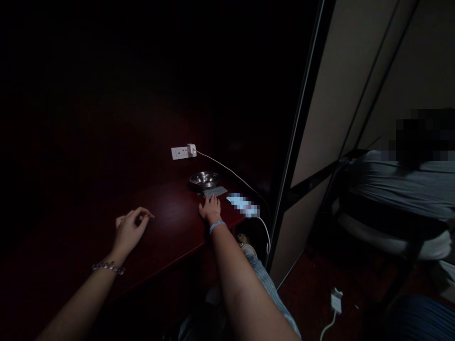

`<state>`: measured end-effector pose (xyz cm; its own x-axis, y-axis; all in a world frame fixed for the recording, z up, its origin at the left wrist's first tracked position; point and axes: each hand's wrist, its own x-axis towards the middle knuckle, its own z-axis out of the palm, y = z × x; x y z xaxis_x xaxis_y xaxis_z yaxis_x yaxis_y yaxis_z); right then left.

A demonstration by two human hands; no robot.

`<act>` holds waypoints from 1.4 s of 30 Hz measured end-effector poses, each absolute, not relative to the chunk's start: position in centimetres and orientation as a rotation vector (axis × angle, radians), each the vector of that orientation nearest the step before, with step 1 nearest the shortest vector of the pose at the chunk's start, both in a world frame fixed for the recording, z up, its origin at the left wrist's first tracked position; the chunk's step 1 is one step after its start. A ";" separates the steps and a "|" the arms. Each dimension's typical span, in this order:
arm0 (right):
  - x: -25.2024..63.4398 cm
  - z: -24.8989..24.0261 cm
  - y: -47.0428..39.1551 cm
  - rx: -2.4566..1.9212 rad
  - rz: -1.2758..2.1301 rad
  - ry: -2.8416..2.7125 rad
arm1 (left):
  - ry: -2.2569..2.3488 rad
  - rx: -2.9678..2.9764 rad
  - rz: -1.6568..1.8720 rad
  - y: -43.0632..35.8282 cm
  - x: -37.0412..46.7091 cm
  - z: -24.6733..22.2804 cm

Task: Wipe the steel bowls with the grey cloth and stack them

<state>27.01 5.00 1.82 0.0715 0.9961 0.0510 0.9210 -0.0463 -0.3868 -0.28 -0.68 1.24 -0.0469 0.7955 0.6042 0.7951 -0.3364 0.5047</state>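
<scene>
My right hand (210, 207) reaches across the dark red tabletop (174, 208), palm down with fingers stretched out. Its fingertips touch the near edge of a flat grey piece, perhaps a cloth (216, 191). Just behind that sits a shiny round metal bowl or dish (204, 179), possibly several stacked. To the right of my right hand lies a lit phone (243, 204), its screen blurred out, with a white cable attached. My left hand (131, 230) is over the table at the left, fingers loosely bent and somewhat apart, with nothing visible in them.
A white wall socket (182, 152) holds a charger (192, 149) whose white cord (231, 169) runs right. A partition (316, 132) stands right of the table. Beyond it a person in a grey top (408, 184) sits on a chair. A white plug piece (336, 300) lies on the floor.
</scene>
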 end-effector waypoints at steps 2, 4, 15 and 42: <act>27.0 1.8 5.0 -2.037 0.333 -1.921 | 1.821 2.183 1.344 -0.7 -0.3 1.2; 27.0 1.7 4.9 -2.036 0.339 -1.933 | 1.827 2.197 1.318 -0.7 -0.3 1.2; 27.0 1.6 4.3 -1.988 0.343 -1.976 | 1.832 2.273 1.195 -1.1 0.0 1.5; 27.0 2.7 3.4 -2.040 0.384 -2.072 | 1.914 2.551 0.614 0.2 0.1 -1.8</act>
